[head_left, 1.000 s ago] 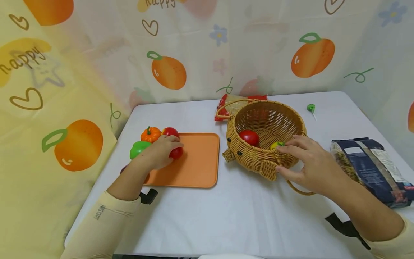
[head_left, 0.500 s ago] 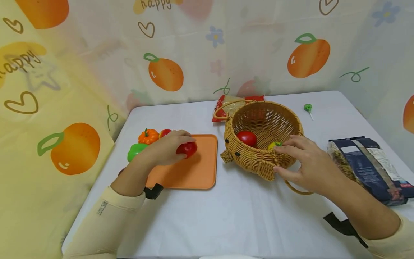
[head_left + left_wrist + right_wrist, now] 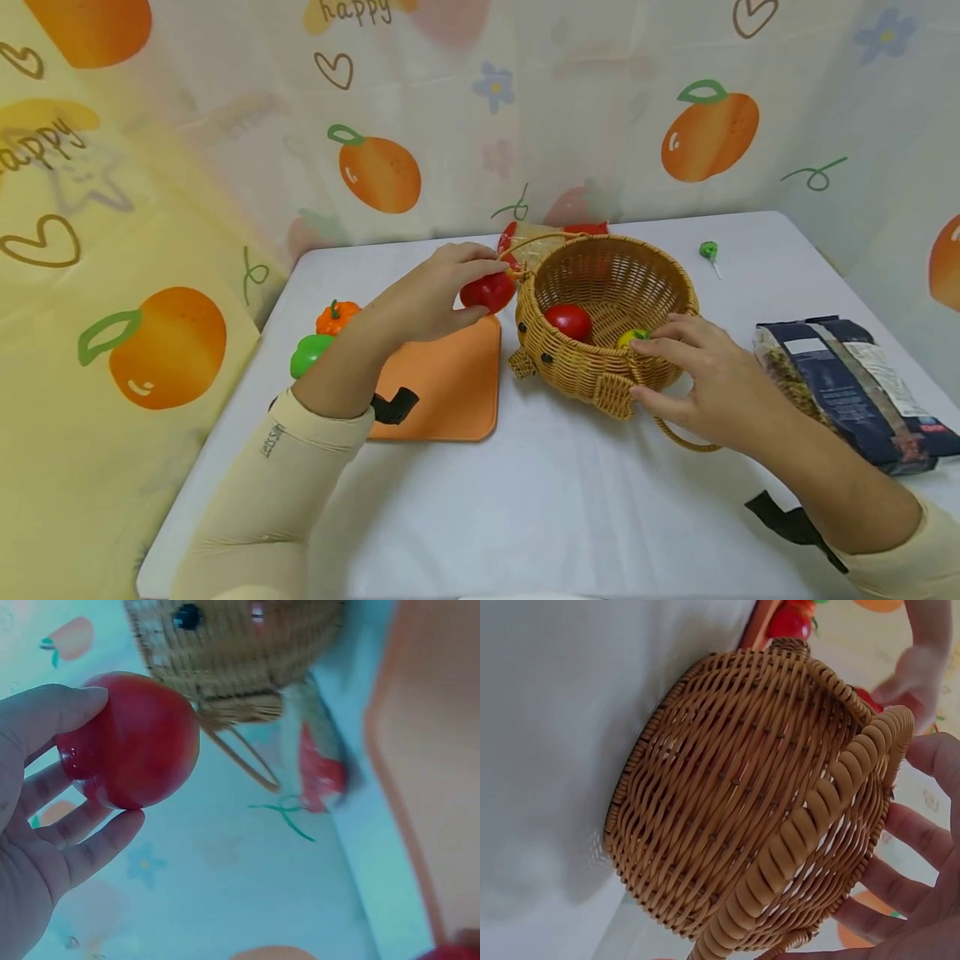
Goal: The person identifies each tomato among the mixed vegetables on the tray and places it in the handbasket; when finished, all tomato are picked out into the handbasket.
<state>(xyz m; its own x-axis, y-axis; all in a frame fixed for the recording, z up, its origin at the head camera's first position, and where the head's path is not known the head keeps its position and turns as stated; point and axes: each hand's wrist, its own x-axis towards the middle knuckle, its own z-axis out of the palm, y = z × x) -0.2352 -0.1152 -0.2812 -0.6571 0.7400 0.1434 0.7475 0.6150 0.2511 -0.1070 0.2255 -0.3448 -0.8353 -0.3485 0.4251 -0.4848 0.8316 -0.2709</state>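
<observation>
My left hand (image 3: 438, 293) grasps fruit (image 3: 489, 293) near basket (image 3: 573, 377); right hand (image 3: 712, 377), fingers loosely extended, beside it. Apparent step: transfer; next likely calls for lifting fruit over, releasing.

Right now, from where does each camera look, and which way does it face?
Head: on the head, forward and down at the round tan wicker basket; left hand and right hand show.
Left: wrist-worn, facing the glossy round red fruit in this visible hand.
Right: wrist-worn, facing the basket's side; both hands show.
Both wrist views share the basket.

Fruit-print curtained booth (image 3: 585, 108) around white table (image 3: 517, 517)
</observation>
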